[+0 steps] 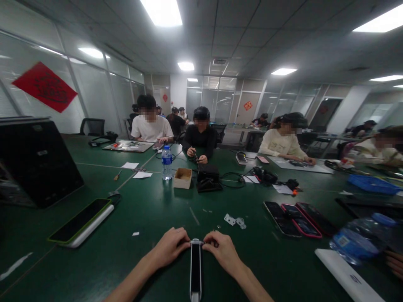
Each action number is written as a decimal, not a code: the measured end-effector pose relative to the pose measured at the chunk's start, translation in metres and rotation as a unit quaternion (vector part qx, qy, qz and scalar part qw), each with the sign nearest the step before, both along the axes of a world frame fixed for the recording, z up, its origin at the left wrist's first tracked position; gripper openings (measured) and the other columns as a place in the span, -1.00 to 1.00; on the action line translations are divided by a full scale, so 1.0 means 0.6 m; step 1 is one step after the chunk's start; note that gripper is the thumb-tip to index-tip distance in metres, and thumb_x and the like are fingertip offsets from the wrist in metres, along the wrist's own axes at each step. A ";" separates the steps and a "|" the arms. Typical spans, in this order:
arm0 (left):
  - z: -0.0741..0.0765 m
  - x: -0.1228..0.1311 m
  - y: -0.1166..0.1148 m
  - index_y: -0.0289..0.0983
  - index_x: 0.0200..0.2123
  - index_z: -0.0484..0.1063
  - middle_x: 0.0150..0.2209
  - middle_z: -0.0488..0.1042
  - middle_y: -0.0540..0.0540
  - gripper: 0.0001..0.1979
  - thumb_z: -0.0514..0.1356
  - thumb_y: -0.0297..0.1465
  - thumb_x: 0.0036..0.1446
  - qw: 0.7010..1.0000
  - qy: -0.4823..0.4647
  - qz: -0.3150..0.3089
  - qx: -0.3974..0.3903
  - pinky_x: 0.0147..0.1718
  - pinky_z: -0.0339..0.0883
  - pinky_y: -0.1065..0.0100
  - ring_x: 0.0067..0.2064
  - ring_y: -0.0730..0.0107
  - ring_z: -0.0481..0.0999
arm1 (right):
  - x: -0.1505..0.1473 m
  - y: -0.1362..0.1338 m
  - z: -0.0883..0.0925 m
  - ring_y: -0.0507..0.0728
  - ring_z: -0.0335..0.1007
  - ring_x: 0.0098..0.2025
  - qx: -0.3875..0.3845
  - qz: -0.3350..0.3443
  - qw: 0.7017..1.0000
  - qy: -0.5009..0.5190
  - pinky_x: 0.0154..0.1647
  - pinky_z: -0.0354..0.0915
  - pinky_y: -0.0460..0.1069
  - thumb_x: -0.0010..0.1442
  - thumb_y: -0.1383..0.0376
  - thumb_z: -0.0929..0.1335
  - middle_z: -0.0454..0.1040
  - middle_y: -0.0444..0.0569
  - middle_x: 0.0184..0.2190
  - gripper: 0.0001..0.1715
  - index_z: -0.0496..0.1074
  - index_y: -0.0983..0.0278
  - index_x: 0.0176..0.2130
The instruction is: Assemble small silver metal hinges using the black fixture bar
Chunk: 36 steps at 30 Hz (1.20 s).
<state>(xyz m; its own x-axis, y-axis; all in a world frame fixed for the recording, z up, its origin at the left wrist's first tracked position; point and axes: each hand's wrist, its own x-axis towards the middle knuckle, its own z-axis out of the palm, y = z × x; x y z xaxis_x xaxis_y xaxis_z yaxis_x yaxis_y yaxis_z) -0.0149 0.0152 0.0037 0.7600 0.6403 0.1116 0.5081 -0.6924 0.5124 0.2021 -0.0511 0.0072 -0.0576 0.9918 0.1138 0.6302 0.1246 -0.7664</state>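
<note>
Directly in front of me lies a long narrow bar (195, 272) with a black face and a silver-white frame, pointing away from me on the green table. My left hand (172, 247) pinches the left side of its far end, thumb and fingers together. Opposite it, my right hand (223, 251) pinches the right side of the same end, with the other fingers curled. Whatever small part may sit between the fingertips is too small to make out. Beyond my right hand are some small metal plates (235, 220) lying flat.
Phones (292, 219) lie to the right, near a water bottle (362, 239) and a white device (349, 277). Leftward are a green-edged phone (82, 220) and a black computer case (37, 163). A small box (182, 178) and an upright bottle (166, 162) stand ahead. Co-workers sit across.
</note>
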 end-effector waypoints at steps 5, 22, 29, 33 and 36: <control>-0.003 -0.001 0.000 -0.23 -0.28 0.36 -0.29 0.42 -0.03 -0.75 -0.01 -0.22 0.29 1.000 -0.001 -0.001 -0.002 -0.28 0.12 0.35 -0.29 0.37 0.35 | -0.003 -0.001 0.000 0.05 0.32 -0.42 -0.021 -0.016 0.999 0.022 -0.42 0.19 -0.10 0.03 0.31 0.42 0.46 -0.14 -0.46 -0.92 0.50 0.23 -0.36; -0.006 -0.003 -0.001 -0.23 -0.29 0.33 -0.28 0.42 -0.02 -0.81 0.01 -0.27 0.28 1.000 -0.009 0.006 0.003 -0.22 0.12 0.33 -0.28 0.37 0.36 | -0.013 0.001 0.004 0.07 0.38 -0.42 -0.022 -0.041 0.997 0.066 -0.42 0.19 -0.10 0.04 0.31 0.39 0.50 -0.13 -0.49 -0.92 0.50 0.26 -0.45; 0.002 -0.001 -0.007 -0.24 -0.29 0.31 -0.27 0.41 -0.02 -0.86 0.02 -0.34 0.27 1.000 0.003 0.008 -0.002 -0.22 0.12 0.34 -0.27 0.37 0.36 | -0.012 0.009 -0.008 0.06 0.36 -0.44 -0.025 -0.044 0.995 0.080 -0.43 0.16 -0.11 0.01 0.29 0.40 0.49 -0.12 -0.53 -0.89 0.50 0.30 -0.49; 0.012 0.001 -0.012 -0.25 -0.30 0.30 -0.27 0.40 -0.02 -0.87 0.01 -0.37 0.28 1.000 0.023 0.013 0.004 -0.21 0.12 0.33 -0.26 0.37 0.36 | -0.011 0.011 -0.013 0.06 0.36 -0.45 -0.019 -0.039 0.994 0.103 -0.42 0.16 -0.10 -0.01 0.30 0.40 0.48 -0.12 -0.53 -0.89 0.49 0.31 -0.50; 0.018 0.001 -0.013 -0.25 -0.30 0.30 -0.28 0.39 -0.03 -0.88 0.01 -0.39 0.27 0.999 0.043 0.006 0.011 -0.29 0.12 0.36 -0.29 0.36 0.34 | -0.011 0.015 -0.015 0.06 0.35 -0.46 -0.030 -0.030 0.988 0.149 -0.42 0.17 -0.09 -0.04 0.29 0.41 0.48 -0.11 -0.54 -0.89 0.49 0.32 -0.50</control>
<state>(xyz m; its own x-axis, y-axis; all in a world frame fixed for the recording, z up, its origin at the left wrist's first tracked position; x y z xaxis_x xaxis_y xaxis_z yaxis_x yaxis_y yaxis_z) -0.0145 0.0075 0.0145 0.7599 0.6473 0.0606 0.5574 -0.6966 0.4517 0.1957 -0.0422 -0.0021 0.0291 0.9980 0.0568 0.3797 0.0415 -0.9242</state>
